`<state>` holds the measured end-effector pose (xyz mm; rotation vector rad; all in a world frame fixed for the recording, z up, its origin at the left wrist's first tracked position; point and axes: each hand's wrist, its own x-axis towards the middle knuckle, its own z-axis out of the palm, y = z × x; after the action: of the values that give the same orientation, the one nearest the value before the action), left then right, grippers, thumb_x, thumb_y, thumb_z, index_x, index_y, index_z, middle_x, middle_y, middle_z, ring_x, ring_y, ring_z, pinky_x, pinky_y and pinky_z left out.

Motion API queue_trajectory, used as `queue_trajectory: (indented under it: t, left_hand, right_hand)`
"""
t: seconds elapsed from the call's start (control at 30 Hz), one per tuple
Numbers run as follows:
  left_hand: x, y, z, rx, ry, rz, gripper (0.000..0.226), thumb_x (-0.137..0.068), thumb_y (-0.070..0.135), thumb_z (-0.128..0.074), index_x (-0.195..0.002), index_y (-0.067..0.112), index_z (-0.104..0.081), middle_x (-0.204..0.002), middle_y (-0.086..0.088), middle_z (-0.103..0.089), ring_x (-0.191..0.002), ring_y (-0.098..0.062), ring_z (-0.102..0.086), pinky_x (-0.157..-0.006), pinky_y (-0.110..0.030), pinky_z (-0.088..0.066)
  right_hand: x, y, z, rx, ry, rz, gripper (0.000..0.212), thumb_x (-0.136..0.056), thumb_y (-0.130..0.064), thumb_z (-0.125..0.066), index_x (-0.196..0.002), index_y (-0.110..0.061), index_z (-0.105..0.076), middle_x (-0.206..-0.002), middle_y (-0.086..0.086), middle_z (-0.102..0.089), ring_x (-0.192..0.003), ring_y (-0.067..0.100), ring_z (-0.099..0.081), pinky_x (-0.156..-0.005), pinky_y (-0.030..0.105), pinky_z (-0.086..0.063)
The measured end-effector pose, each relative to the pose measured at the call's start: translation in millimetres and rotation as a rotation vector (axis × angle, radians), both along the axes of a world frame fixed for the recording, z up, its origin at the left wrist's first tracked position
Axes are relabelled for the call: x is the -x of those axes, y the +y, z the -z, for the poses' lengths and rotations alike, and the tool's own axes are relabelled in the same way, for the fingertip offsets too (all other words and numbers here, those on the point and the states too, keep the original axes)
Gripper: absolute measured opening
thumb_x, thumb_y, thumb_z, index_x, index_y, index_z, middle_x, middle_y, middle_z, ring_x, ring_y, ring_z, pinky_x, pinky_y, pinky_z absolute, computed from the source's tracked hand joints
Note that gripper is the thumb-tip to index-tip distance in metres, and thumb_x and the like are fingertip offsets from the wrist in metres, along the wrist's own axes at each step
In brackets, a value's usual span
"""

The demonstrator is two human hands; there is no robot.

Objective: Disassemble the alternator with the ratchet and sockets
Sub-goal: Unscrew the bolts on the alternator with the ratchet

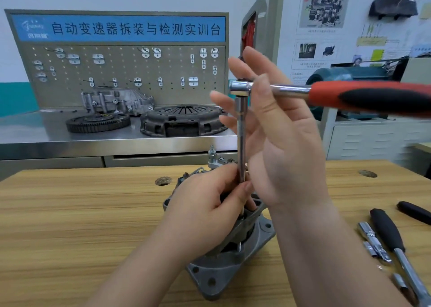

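At 6 o'clock on the wooden bench, the left hand pinches the extension bar's lower end atop the alternator. The right hand, fingers straight and spread, steadies the ratchet head, handle toward 3 o'clock. Loose sockets lie at 4 o'clock.

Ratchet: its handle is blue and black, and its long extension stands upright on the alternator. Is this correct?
Not fully. The head view shows the handle is red and black, not blue and black. The long extension does stand upright on the alternator.
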<state>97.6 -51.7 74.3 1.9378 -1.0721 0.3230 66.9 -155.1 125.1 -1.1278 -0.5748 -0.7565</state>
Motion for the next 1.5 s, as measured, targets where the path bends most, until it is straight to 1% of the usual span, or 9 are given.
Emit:
queue_trajectory:
  t: [0.2,0.33,0.43,0.53,0.7,0.97,1.13,1.4,1.5]
  left_hand:
    - [-0.5,0.2,0.3,-0.022,-0.058,0.013,0.017,-0.088,0.035,-0.042,-0.073,0.036,-0.049,-0.071,0.032,-0.060,-0.069,0.002,-0.057,-0.060,-0.022,-0.042]
    - [-2.0,-0.7,1.4,-0.029,-0.057,-0.032,0.021,-0.092,0.034,-0.044,-0.081,0.027,-0.060,-0.080,0.029,-0.063,-0.074,0.005,-0.058,-0.059,-0.012,-0.040]
    - [-2.5,-0.8,2.5,-0.019,-0.061,-0.056,0.023,-0.092,0.039,-0.043,-0.083,0.028,-0.061,-0.085,0.027,-0.064,-0.076,0.004,-0.059,-0.059,-0.014,-0.043]
    - [-2.5,-0.4,2.7,0.029,-0.039,0.004,0.023,-0.087,0.041,-0.043,-0.085,0.026,-0.061,-0.075,0.016,-0.066,-0.070,-0.005,-0.060,-0.064,-0.034,-0.049]
    - [-1.3,-0.3,0.7,-0.014,-0.092,0.034,0.018,-0.089,0.034,-0.042,-0.073,0.038,-0.047,-0.071,0.031,-0.059,-0.069,0.002,-0.056,-0.062,-0.024,-0.042]
    - [-2.1,-0.5,1.1,-0.017,-0.056,-0.035,0.016,-0.092,0.033,-0.051,-0.080,0.028,-0.061,-0.072,0.026,-0.065,-0.066,0.004,-0.059,-0.054,-0.012,-0.036]
    - [-1.2,0.0,0.9,0.014,-0.028,0.051,0.022,-0.086,0.044,-0.041,-0.078,0.031,-0.058,-0.074,0.020,-0.064,-0.072,-0.004,-0.060,-0.066,-0.033,-0.049]
    - [-2.0,-1.3,1.5,-0.011,-0.067,-0.021,0.015,-0.088,0.035,-0.047,-0.074,0.036,-0.054,-0.066,0.030,-0.061,-0.064,0.004,-0.057,-0.054,-0.011,-0.035]
    - [-2.4,-1.7,3.1,0.021,-0.054,0.007,0.014,-0.087,0.036,-0.047,-0.076,0.033,-0.055,-0.067,0.030,-0.061,-0.064,0.004,-0.057,-0.055,-0.014,-0.036]
  right_hand:
    - [-0.6,-2.1,-2.5,-0.107,0.209,-0.226,0.041,-0.094,-0.046,-0.034,-0.114,-0.019,-0.057,-0.100,-0.001,-0.075,-0.073,0.020,-0.073,-0.065,0.028,-0.058]
    - [-0.5,0.2,-1.5,-0.050,0.067,-0.110,0.019,-0.092,-0.033,-0.052,-0.106,-0.029,-0.065,-0.106,-0.005,-0.073,-0.075,0.016,-0.071,-0.062,0.026,-0.058]
    - [-0.8,-0.3,-3.2,0.043,0.040,-0.108,0.022,-0.088,-0.024,-0.055,-0.097,-0.036,-0.070,-0.101,-0.015,-0.071,-0.080,0.015,-0.072,-0.065,0.025,-0.057]
    - [-0.8,0.3,-0.3,-0.049,0.039,-0.165,0.023,-0.094,-0.034,-0.046,-0.110,-0.031,-0.063,-0.117,-0.007,-0.069,-0.072,0.017,-0.072,-0.062,0.027,-0.058]
    - [-1.8,-3.8,-1.6,-0.098,0.225,-0.260,0.044,-0.099,-0.045,-0.029,-0.121,-0.016,-0.054,-0.100,-0.002,-0.075,-0.050,0.013,-0.066,-0.048,0.021,-0.053]
    - [-0.7,1.8,0.4,-0.013,0.005,-0.117,0.021,-0.090,-0.024,-0.054,-0.103,-0.031,-0.068,-0.118,-0.007,-0.067,-0.073,0.016,-0.070,-0.051,0.020,-0.051]
    - [-1.9,-3.1,-1.6,-0.077,0.186,-0.247,0.041,-0.090,-0.047,-0.039,-0.114,-0.021,-0.059,-0.102,-0.004,-0.074,-0.054,0.013,-0.067,-0.044,0.018,-0.047]
    - [1.6,1.8,-2.0,-0.014,0.026,-0.104,0.022,-0.089,-0.023,-0.055,-0.105,-0.032,-0.068,-0.114,-0.008,-0.069,-0.077,0.015,-0.070,-0.055,0.021,-0.053]
    - [1.8,1.9,-1.9,-0.033,0.049,-0.156,0.022,-0.090,-0.033,-0.053,-0.110,-0.031,-0.065,-0.115,-0.007,-0.069,-0.074,0.017,-0.071,-0.059,0.025,-0.055]
